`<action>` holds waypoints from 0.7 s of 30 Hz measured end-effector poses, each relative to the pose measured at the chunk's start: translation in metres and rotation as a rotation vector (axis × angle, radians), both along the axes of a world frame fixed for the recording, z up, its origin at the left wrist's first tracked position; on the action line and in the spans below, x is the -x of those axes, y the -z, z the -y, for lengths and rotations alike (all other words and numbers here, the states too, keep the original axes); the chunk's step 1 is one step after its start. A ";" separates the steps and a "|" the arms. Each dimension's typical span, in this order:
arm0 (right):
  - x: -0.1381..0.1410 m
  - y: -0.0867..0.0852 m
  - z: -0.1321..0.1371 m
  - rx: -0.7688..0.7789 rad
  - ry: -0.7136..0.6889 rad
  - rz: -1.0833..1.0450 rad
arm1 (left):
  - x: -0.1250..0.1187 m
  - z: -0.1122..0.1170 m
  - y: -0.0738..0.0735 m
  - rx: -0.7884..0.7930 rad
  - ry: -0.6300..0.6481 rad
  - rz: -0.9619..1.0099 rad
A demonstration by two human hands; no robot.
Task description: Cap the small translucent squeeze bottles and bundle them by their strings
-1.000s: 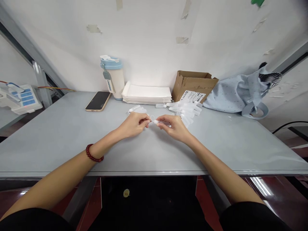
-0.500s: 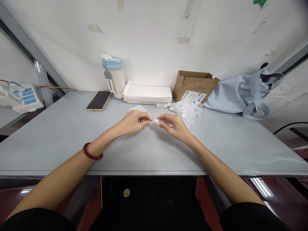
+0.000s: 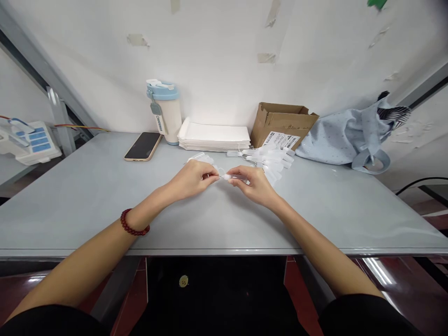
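Note:
Over the middle of the table, my right hand (image 3: 254,183) is closed around a small translucent plastic bottle (image 3: 227,177) with a white neck, lying sideways and pointing left. From the neck a thin, needle-like tip runs to my left hand (image 3: 196,178), whose thumb and forefinger pinch its end. A thin clear loop arches just above the tip. What exactly sits between my left fingertips is too small to tell. Behind my right hand lies a loose pile of similar translucent bottles (image 3: 275,159). Several clear plastic pieces (image 3: 201,157) lie just behind my left hand.
A stack of white envelope-like paper (image 3: 217,136) lies against the wall, beside an open cardboard box (image 3: 283,123). To the left are a phone (image 3: 143,146) and a cream tumbler with a blue lid (image 3: 168,114). A light blue cloth bag (image 3: 336,137) rests at the right.
Both hands keep nearly the same pose. A little more of the thin tip shows between my left fingertips and the bottle's neck. The whole view has shifted very slightly.

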State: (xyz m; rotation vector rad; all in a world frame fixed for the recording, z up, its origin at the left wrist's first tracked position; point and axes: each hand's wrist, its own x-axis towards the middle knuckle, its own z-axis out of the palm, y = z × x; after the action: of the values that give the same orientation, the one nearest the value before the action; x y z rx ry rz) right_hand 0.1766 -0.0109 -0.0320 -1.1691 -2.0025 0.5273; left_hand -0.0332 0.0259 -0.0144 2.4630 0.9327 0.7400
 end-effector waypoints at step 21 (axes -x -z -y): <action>-0.001 -0.009 0.001 0.018 -0.015 -0.117 | -0.003 0.002 0.003 -0.083 -0.028 0.074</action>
State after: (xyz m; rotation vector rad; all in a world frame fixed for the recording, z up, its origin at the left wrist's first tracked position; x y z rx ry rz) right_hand 0.1779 -0.0123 -0.0230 -1.1091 -1.9121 0.6086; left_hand -0.0303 0.0239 -0.0172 2.4789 0.9284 0.8901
